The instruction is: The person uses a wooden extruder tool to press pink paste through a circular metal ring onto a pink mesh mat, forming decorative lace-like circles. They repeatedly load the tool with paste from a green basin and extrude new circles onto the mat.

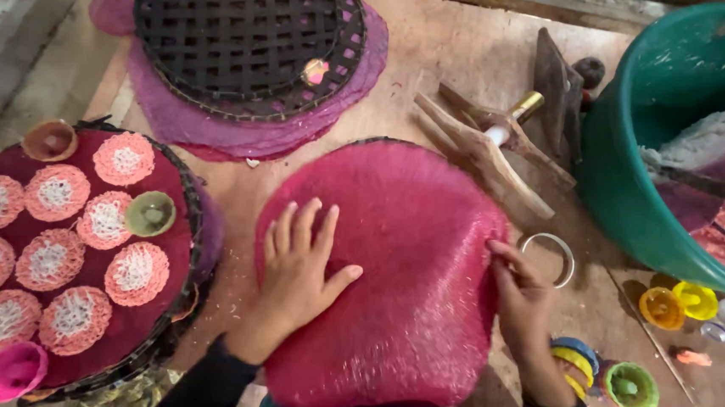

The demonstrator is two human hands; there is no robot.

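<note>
Single head-worn view, looking steeply down, close over the worktop (441, 56) (no second view)

Bare hands, dark long sleeves on both arms, teal garment below.

To your left sits a tray (194, 217) of lacy discs (57, 193), a dark woven lid (247, 30) beyond, a green tub (636, 180) right, a metal ring (548, 257) beside it.
</note>
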